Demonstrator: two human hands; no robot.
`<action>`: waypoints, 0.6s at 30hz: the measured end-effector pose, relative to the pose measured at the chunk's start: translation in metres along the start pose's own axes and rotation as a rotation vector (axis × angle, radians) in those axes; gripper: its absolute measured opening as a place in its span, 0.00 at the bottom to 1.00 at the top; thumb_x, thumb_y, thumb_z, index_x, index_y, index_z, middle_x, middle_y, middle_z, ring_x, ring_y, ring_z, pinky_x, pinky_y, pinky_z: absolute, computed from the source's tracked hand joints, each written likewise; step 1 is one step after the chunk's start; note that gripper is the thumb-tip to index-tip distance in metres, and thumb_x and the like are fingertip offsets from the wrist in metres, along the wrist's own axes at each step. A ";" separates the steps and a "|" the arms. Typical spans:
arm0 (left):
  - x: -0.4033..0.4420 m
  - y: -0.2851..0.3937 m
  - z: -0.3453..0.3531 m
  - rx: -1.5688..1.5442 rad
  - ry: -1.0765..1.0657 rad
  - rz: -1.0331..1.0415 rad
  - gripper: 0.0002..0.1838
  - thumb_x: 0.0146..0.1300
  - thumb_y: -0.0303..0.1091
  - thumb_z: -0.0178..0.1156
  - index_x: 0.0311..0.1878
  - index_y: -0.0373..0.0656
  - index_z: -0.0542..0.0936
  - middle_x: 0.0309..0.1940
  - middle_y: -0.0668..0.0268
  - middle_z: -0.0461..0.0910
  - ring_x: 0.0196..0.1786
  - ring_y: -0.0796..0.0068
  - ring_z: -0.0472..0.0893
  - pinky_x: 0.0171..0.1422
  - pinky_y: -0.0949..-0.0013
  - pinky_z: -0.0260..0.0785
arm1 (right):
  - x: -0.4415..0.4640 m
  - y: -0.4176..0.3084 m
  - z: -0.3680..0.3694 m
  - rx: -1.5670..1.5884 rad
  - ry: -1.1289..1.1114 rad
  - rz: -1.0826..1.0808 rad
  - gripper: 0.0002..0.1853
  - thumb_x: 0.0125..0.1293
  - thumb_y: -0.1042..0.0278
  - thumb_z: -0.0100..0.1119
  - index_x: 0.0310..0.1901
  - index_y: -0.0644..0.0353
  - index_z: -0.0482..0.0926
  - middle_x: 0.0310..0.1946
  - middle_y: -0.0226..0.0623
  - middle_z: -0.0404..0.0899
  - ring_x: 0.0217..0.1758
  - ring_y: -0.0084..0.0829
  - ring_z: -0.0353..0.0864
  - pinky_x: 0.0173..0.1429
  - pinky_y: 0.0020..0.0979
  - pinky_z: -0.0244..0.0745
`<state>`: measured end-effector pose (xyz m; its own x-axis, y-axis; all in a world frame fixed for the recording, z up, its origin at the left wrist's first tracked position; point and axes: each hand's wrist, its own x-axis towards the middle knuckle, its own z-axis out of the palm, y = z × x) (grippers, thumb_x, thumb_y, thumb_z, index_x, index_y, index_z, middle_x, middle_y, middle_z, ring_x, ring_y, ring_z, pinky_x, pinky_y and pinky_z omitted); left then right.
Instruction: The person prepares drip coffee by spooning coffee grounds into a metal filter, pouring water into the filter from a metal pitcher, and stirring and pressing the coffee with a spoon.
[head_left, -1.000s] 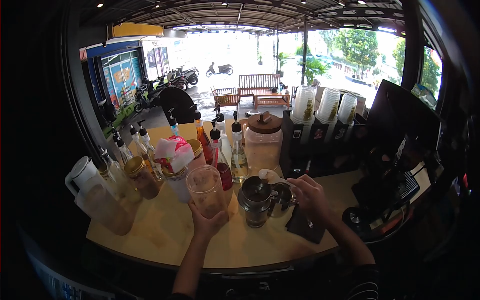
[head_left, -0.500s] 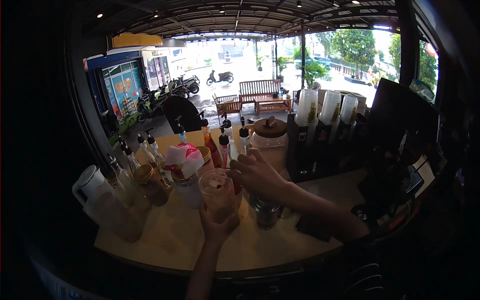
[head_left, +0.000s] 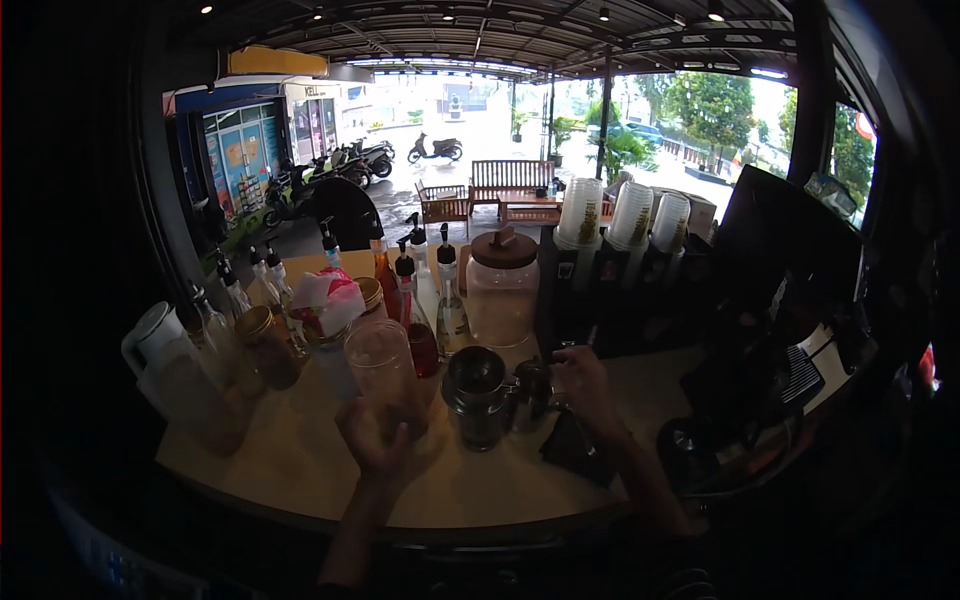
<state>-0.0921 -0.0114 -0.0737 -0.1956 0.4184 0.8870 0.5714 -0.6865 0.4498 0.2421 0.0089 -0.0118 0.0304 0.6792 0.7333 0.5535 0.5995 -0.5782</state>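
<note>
Low on its side, a clear plastic cup [head_left: 381, 352] is gripped by my left hand [head_left: 370, 440], fingers wrapped round it. The cup is upright; its contents are dim. My right hand [head_left: 585, 385] is closed on a thin, long-handled utensil [head_left: 593, 337] that sticks up above the fingers; its kind is unclear in the shade. Between my hands stands a dark metal shaker-like vessel [head_left: 475, 395], with a small metal jug-like vessel [head_left: 530, 395] beside it, close to my right hand. A dark folded cloth-like thing [head_left: 578, 450] lies under my right wrist.
Behind the cup stand pump bottles [head_left: 448, 300], a lidded glass jar [head_left: 503, 290] and a pink-and-white bag [head_left: 328, 300]. At left are a white-lidded pitcher [head_left: 175, 370] and gold-lidded jar [head_left: 265, 345]. Stacked cups [head_left: 580, 213] top a black holder; a dark monitor [head_left: 790, 235] stands right.
My right hand has left the cup's rim and moved right, beyond the metal vessels. The cup in my left hand sits further left in view; the whole view has shifted somewhat.
</note>
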 end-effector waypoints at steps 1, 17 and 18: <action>-0.001 0.005 -0.002 0.099 -0.073 0.202 0.43 0.44 0.36 0.74 0.63 0.38 0.63 0.56 0.57 0.65 0.60 0.61 0.67 0.64 0.59 0.62 | -0.017 0.018 -0.001 0.121 -0.053 0.172 0.09 0.64 0.70 0.59 0.44 0.60 0.78 0.40 0.39 0.77 0.42 0.30 0.79 0.45 0.31 0.74; 0.050 0.084 0.072 -0.273 -0.547 -0.405 0.44 0.40 0.35 0.80 0.62 0.40 0.66 0.57 0.60 0.72 0.61 0.67 0.72 0.67 0.63 0.66 | -0.054 0.048 0.009 0.368 -0.190 0.369 0.09 0.68 0.66 0.55 0.45 0.61 0.75 0.35 0.33 0.79 0.39 0.22 0.78 0.44 0.28 0.72; 0.046 0.083 0.073 -0.266 -0.552 -0.412 0.44 0.40 0.35 0.80 0.62 0.40 0.66 0.57 0.60 0.72 0.61 0.67 0.72 0.67 0.63 0.66 | -0.055 0.048 0.012 0.384 -0.182 0.360 0.09 0.69 0.65 0.55 0.44 0.62 0.75 0.34 0.32 0.79 0.38 0.22 0.79 0.44 0.27 0.74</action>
<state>0.0043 -0.0059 -0.0029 0.1166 0.8638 0.4902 0.3114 -0.5005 0.8078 0.2569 0.0051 -0.0838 -0.0019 0.9114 0.4116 0.1908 0.4044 -0.8945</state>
